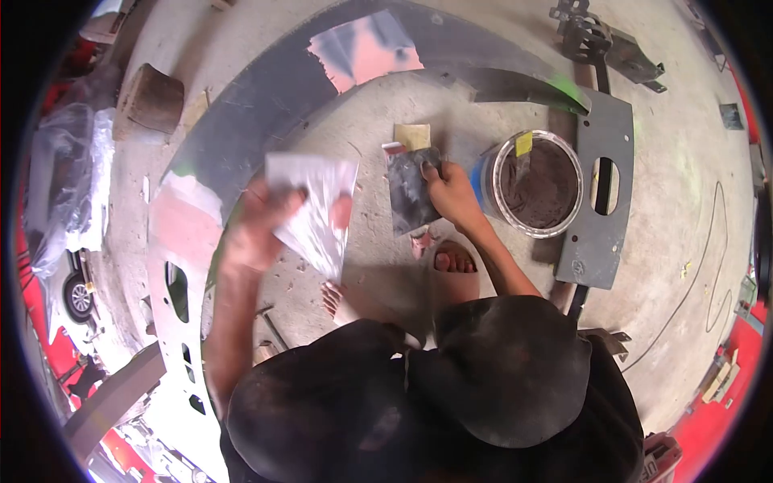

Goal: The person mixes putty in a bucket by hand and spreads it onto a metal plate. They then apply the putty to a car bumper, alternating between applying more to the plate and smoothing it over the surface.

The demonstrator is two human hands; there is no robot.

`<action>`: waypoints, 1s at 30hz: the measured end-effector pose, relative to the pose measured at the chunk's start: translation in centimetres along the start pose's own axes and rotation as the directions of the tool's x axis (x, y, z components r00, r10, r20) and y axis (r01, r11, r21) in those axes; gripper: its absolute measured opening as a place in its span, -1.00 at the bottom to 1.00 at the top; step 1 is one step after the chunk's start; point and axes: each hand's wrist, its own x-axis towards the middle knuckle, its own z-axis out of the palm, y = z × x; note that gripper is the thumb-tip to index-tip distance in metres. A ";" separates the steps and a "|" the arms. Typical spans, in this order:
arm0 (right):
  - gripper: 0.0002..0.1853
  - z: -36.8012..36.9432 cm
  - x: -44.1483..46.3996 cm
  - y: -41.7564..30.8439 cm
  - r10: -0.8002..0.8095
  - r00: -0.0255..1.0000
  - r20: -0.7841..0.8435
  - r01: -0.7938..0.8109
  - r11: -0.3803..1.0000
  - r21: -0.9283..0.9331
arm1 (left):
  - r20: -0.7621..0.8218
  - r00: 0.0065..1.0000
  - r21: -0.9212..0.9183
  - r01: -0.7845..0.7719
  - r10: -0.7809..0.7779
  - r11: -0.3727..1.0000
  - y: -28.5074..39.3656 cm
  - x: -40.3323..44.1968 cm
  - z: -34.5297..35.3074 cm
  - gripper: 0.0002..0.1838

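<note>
My left hand (259, 227), blurred by motion, grips a clear, crinkled plastic bag or sheet (312, 197) that tapers toward its lower end. My right hand (452, 193) pinches a dark grey, smudged flat square (409, 211) by its right edge, thumb on top. Whether that square is sandpaper or a thin board, I cannot tell. A small tan piece (412, 135) shows just beyond its top edge. To the right of my right hand stands an open can (489, 189) of brown paste (547, 189), with a yellow-tipped tool (523, 145) at its far rim.
A large curved grey bumper (266, 101) with pink filler patches (362, 68) arcs around me on the concrete floor (676, 161). A grey slotted panel (605, 169) lies beyond the can. Metal brackets (616, 52) sit at the far right, a brown block (155, 98) at the far left.
</note>
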 end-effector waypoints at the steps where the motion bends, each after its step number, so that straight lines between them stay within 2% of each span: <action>1: -0.60 0.0 -0.1 0.1 0.002 1.000 0.007 -0.003 1.000 0.008 | 0.016 0.999 0.187 -0.049 0.047 0.981 3.4 1.3 0.3 -0.71; 3: -0.60 0.2 -0.2 0.5 0.013 1.000 0.024 -0.014 1.000 0.024 | -0.018 0.990 0.509 -0.111 0.139 0.853 9.4 3.9 2.9 -0.74; 5: -0.60 0.6 -0.9 0.2 -0.001 0.999 0.037 -0.002 0.997 0.083 | 0.079 0.976 0.770 -0.190 0.204 0.609 12.8 7.2 4.1 -0.71; 7: -0.60 0.8 -1.1 -0.1 -0.026 0.997 0.072 0.015 0.989 0.146 | 0.130 0.975 0.871 -0.198 0.178 0.449 14.0 11.2 4.1 -0.70; 8: -0.60 0.8 -1.2 -0.1 -0.040 0.994 0.098 0.022 0.984 0.179 | 0.159 0.975 0.909 -0.207 0.157 0.362 14.5 13.1 4.2 -0.70; 11: -0.60 0.6 -1.9 -0.6 -0.014 0.991 0.132 -0.017 0.973 0.230 | 0.175 0.981 0.959 -0.188 0.078 0.211 14.7 18.0 4.1 -0.74; 14: -0.61 0.6 -2.1 0.2 -0.055 0.994 0.099 0.027 0.964 0.263 | 0.296 0.943 0.946 -0.312 0.155 0.093 14.1 19.7 4.8 -0.76; 17: -0.62 0.6 -1.9 1.5 -0.017 0.993 0.113 -0.017 0.955 0.297 | 0.370 0.902 0.924 -0.331 0.223 -0.191 13.9 19.9 5.4 -0.76; 18: -0.63 0.5 -1.8 1.8 -0.006 0.993 0.118 -0.031 0.950 0.310 | 0.343 0.900 0.935 -0.301 0.269 -0.186 13.5 19.2 6.1 -0.77; 21: -0.62 0.5 -1.6 2.0 0.023 0.994 0.108 -0.056 0.946 0.319 | 0.411 0.865 0.888 -0.309 0.289 -0.339 12.5 18.4 6.7 -0.79; 24: -0.61 1.1 -0.8 3.0 0.007 0.993 0.119 -0.039 0.961 0.273 | 0.512 0.825 0.844 -0.432 0.239 -0.320 11.3 17.6 7.4 -0.74; 30: -0.59 1.0 -0.1 2.1 0.026 0.977 0.211 -0.083 0.959 0.270 | 0.522 0.821 0.837 -0.442 0.232 -0.322 10.5 17.0 8.0 -0.67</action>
